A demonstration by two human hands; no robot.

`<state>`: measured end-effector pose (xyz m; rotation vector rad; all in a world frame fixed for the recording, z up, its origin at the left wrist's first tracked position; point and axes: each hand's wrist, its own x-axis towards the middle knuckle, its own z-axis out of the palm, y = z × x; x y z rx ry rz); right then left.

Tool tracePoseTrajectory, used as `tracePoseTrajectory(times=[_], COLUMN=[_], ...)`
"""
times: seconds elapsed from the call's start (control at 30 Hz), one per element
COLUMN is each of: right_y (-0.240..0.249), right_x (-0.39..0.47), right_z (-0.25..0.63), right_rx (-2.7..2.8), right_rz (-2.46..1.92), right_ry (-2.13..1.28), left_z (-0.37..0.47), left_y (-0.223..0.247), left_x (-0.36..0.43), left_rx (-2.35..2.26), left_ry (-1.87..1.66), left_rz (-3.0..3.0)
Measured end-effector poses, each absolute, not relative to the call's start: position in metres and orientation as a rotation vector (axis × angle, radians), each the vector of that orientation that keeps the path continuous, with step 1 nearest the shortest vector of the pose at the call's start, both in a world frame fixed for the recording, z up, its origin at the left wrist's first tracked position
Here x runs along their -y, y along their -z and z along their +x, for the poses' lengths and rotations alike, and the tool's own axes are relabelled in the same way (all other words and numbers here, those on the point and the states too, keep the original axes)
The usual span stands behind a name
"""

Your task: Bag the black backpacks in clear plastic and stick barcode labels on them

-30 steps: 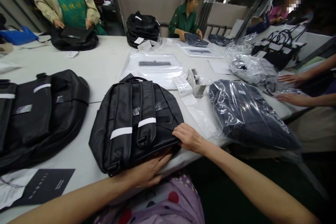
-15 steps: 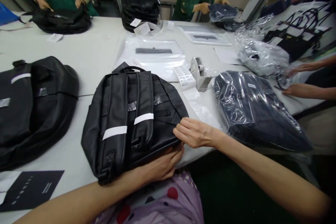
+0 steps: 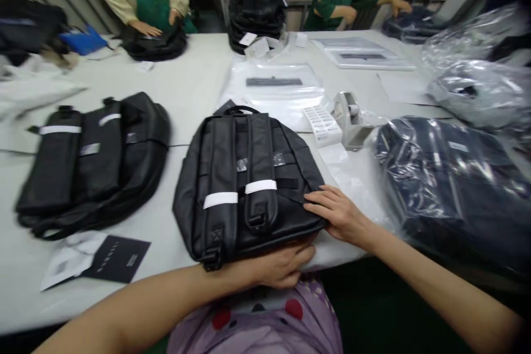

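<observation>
A black backpack (image 3: 244,177) lies on the white table in front of me, its two straps facing up, each wrapped with a white band. My right hand (image 3: 338,213) rests on its lower right corner, fingers extended and slightly apart. Along the backpack's near edge lies my left hand (image 3: 286,265), its fingertips partly hidden beneath the bag; whether it grips the edge cannot be made out.
Another black backpack (image 3: 99,160) lies left, above a black card (image 3: 118,259). A tape dispenser (image 3: 350,121) and label sheet (image 3: 323,124) stand behind. At right is a plastic-wrapped bag (image 3: 452,177). Two people work across the table.
The view has turned left, so things sit further right. My right hand's fingers, pinched at the corner before, are now spread on the backpack. The co-workers' hands have moved.
</observation>
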<state>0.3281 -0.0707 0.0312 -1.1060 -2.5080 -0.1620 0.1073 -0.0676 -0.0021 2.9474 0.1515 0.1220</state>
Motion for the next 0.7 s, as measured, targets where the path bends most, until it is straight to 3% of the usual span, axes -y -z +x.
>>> tracePoseTrajectory(times=[0.2,0.47,0.7], right_y=[-0.025,0.007,0.019], right_x=[0.071,0.064,0.060], right_z=[0.305,0.313,0.315], right_rx=[2.676,2.629,2.585], right_rz=[-0.984,-0.953,-0.811], right_ry=[0.160,0.235,0.552], left_z=[0.088,-0.055,-0.058], left_y=[-0.002,0.006,0.028], left_x=[0.068,0.093,0.100], left_rx=[-0.167,-1.043,-1.367], left_ry=[-0.128,-0.223,-1.028], left_rz=[3.001,2.867,2.648])
